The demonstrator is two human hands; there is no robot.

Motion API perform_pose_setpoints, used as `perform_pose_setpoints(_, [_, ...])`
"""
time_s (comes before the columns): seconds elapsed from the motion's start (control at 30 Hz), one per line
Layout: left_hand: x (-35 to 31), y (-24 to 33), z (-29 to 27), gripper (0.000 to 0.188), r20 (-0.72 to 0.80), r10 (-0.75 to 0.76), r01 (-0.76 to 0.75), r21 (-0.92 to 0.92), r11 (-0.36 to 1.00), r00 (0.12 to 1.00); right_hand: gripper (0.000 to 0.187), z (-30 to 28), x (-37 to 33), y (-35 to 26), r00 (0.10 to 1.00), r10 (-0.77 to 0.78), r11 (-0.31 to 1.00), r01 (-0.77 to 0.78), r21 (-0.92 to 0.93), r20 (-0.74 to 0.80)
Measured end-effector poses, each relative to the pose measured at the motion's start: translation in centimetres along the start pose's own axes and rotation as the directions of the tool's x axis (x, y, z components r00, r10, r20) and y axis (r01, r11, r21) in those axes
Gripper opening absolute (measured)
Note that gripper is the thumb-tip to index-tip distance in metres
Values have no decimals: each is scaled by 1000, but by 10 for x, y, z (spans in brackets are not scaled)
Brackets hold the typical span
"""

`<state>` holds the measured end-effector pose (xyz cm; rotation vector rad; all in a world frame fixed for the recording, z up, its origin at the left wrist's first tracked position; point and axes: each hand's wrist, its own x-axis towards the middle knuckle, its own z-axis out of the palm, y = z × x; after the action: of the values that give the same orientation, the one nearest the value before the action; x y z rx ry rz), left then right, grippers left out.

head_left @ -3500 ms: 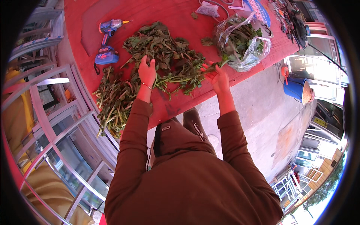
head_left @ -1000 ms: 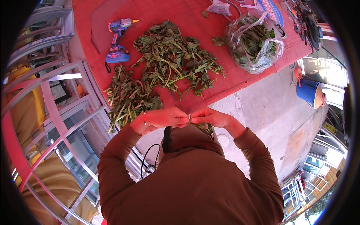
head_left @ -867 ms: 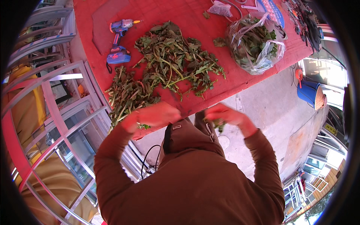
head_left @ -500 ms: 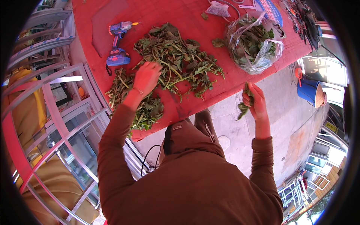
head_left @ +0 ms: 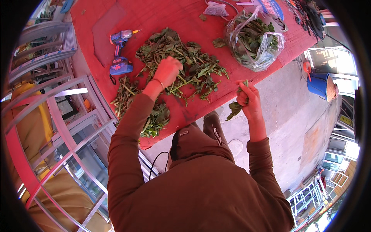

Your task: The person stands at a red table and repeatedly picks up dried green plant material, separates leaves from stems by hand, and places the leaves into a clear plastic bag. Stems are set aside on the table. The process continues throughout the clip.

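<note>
My left hand is over the large pile of leafy greens on the red table. It is slightly blurred and its fingers point down, so I cannot see whether they grip a stem. Past the table's front edge, my right hand is closed around a small bunch of leafy greens, whose leaves hang below the fist. Under my left forearm lies a second heap of greens, partly hidden by the sleeve. A clear plastic bag filled with more greens stands at the table's right side.
A cordless drill lies left of the large pile. At the back right are a small clear packet and a blue-and-white item. Metal frames crowd the left side. On the floor at right stands a blue bucket.
My left hand has moved right and slightly away from me, farther over the large pile. My right hand has shifted left toward the table edge, still holding the greens. The view has shifted slightly.
</note>
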<state>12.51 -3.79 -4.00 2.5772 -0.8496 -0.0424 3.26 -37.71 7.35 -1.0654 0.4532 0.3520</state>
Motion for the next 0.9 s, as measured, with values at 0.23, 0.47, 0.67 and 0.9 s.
perform_pose_setpoints(0.23, [-3, 4, 1, 14, -75, -245, 238, -94, 967, 967, 24, 6, -8, 0, 998, -52, 996, 51, -72, -18])
perform_pose_setpoints(0.47, [15, 16, -91, 14, 129, -634, 185, -982, 23, 762, 31, 18, -2, -5, 994, -86, 908, 107, -404, 71])
perform_pose_setpoints(0.67, [24, 56, -91, 5, 195, -585, 165, -981, -106, 787, 33, 80, 34, -3, 880, -311, 747, 459, -480, 359])
perform_pose_setpoints(0.9, [31, 103, -74, 11, 61, -679, -7, -995, -98, 731, 25, 96, 53, 34, 903, -14, 933, 167, -320, 430])
